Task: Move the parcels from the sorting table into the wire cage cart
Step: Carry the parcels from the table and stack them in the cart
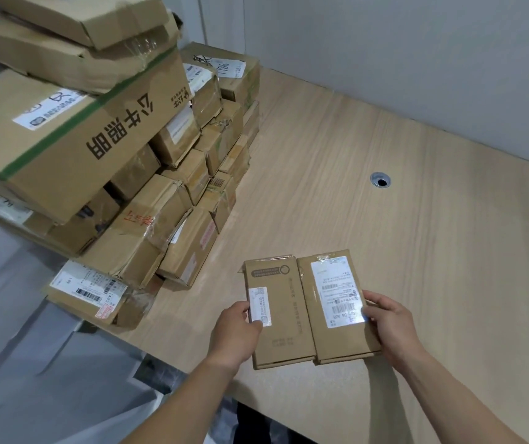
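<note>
Two flat cardboard parcels lie side by side near the front of the wooden sorting table [385,219]. My left hand [236,334] grips the left parcel [280,312] at its left edge, thumb on a small white label. My right hand [388,325] grips the right parcel [337,302] at its right edge, thumb on a large shipping label. Whether the parcels rest on the table or hover just above it cannot be told. No wire cage cart shows in this view.
A tall, leaning pile of cardboard boxes [160,187] fills the table's left side, topped by a big carton with a green stripe [64,136]. One labelled box [90,293] overhangs the front left edge. A cable hole [380,180] sits mid-table. Grey wall behind, grey floor at left.
</note>
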